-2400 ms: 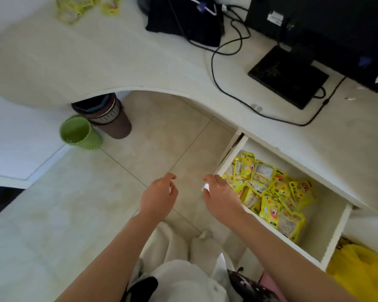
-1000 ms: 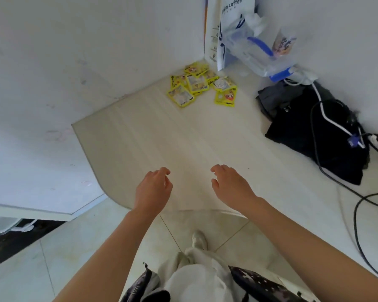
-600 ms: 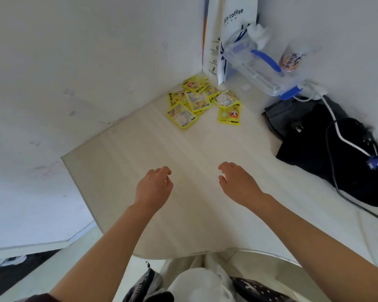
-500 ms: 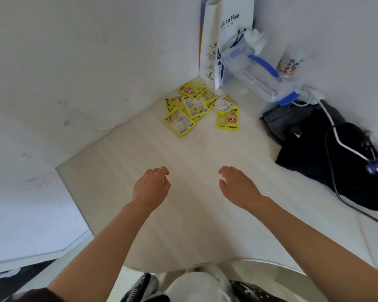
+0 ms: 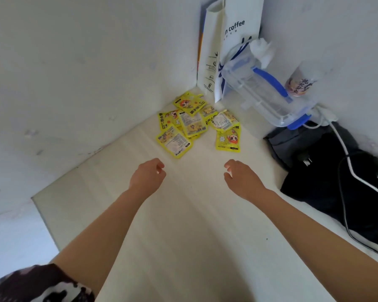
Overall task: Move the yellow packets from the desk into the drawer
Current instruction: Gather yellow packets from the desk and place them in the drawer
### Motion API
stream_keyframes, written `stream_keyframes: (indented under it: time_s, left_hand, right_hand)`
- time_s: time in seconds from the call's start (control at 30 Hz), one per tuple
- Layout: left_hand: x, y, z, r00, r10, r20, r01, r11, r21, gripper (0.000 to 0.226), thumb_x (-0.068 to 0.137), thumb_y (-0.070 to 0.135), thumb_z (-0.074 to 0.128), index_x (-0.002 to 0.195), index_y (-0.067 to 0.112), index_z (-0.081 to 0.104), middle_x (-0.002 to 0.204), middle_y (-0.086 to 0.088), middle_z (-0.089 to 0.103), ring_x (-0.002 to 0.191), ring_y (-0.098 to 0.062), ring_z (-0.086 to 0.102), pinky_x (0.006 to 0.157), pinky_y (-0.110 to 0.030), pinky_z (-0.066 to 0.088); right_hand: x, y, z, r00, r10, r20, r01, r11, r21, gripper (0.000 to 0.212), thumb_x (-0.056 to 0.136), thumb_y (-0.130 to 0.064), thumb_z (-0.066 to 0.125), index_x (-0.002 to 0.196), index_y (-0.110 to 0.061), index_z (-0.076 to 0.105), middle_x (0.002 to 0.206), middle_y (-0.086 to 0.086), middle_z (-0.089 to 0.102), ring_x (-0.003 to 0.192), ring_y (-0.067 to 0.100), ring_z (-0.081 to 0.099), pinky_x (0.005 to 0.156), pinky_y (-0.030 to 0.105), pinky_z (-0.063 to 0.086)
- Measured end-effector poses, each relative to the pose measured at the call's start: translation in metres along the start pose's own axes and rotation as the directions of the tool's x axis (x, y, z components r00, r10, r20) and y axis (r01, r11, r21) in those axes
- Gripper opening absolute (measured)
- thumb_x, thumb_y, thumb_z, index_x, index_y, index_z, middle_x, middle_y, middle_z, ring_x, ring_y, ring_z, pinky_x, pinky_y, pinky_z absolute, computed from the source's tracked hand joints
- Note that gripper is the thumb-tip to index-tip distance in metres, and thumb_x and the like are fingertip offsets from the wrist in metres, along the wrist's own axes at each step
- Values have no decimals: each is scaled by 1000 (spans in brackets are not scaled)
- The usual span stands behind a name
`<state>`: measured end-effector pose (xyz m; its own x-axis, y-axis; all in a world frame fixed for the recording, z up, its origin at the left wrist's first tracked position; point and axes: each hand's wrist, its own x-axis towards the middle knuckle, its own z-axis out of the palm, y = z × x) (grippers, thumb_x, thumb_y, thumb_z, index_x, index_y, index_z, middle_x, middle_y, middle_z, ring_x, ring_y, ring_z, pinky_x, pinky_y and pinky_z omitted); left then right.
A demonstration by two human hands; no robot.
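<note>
Several yellow packets (image 5: 192,124) lie in a loose pile in the far corner of the pale desk (image 5: 183,225), against the wall. One packet (image 5: 228,138) lies a little apart at the pile's right. My left hand (image 5: 147,176) hovers over the desk just short of the pile, fingers loosely curled, holding nothing. My right hand (image 5: 241,178) hovers at the same distance to the right, fingers relaxed and empty. The drawer is out of view.
A white coffee paper bag (image 5: 229,44) stands in the corner behind the pile. A clear plastic box with blue handle (image 5: 262,92) and a cup (image 5: 299,83) sit to its right. A black bag (image 5: 327,177) with cables (image 5: 347,162) lies at the right.
My view swung from the open drawer to the desk corner. Both empty hands have moved forward over the desk, closer to the pile of packets.
</note>
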<state>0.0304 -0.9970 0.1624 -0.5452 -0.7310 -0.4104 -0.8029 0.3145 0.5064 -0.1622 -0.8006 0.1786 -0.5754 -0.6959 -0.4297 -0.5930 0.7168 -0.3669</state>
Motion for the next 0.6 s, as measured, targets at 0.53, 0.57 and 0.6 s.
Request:
stream_keyframes:
  time_s: [0.53,0.57,0.6]
  left_hand:
    - [101,48,28,877,-459,-143,353,816,-457,44,86,29,63,124,12,48,116,-8,60,104,-28,58,85,-43,52]
    - [105,52,30,870,-472,-144,360,806,-469,49,85,31,65,125,12,46,119,-9,57,105,-29,58,86,-43,51]
    - [107,55,33,863,-484,-145,369,799,-475,56,83,35,68,127,11,43,123,-9,53,108,-30,56,89,-44,50]
  right_hand:
    - [143,16,-24,892,446,-68,-433,889,152,57,92,-43,52,128,-1,37,126,17,41,117,41,46,86,44,42]
    - [147,14,-24,885,459,-75,-446,884,142,61,91,-45,54,130,-2,36,127,16,40,119,40,44,87,45,42]
    - [150,12,-24,875,477,-83,-463,875,142,64,89,-45,57,131,-2,34,128,15,39,120,39,43,87,45,43]
